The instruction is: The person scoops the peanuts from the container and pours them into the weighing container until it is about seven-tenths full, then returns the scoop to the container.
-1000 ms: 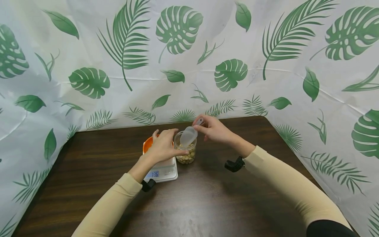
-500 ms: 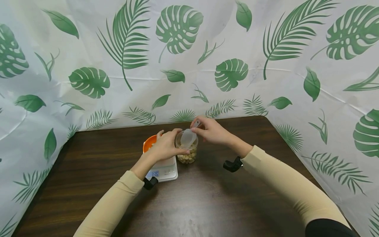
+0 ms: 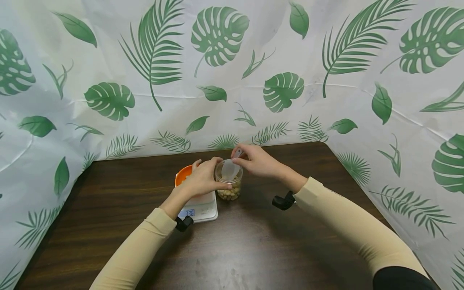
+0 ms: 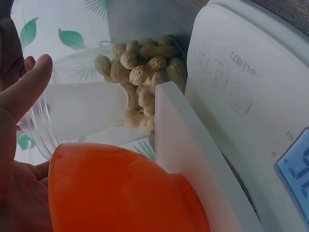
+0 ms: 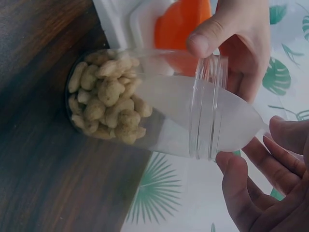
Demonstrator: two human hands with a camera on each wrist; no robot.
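Observation:
A clear jar (image 3: 237, 184) stands upright on the table with unshelled peanuts (image 5: 108, 96) in its lower part. My left hand (image 3: 202, 179) holds the jar at its rim, thumb on the near side and fingers on the far side. With my right hand (image 3: 258, 161) I pinch the handle of a translucent white scoop (image 5: 178, 101). The scoop points down through the jar's mouth, and its tip reaches the top of the peanuts (image 4: 142, 72) in the left wrist view.
Left of the jar stands a white kitchen scale (image 3: 204, 212) with a lit display. An orange bowl (image 4: 120, 188) sits on its platform, partly behind my left hand. The dark wooden table (image 3: 232, 249) ends at a leaf-patterned curtain (image 3: 246, 44) behind.
My right hand has come down and slightly left, lowering the scoop deeper into the jar. The left hand has closed in on the rim, and the jar has shifted a little to the right.

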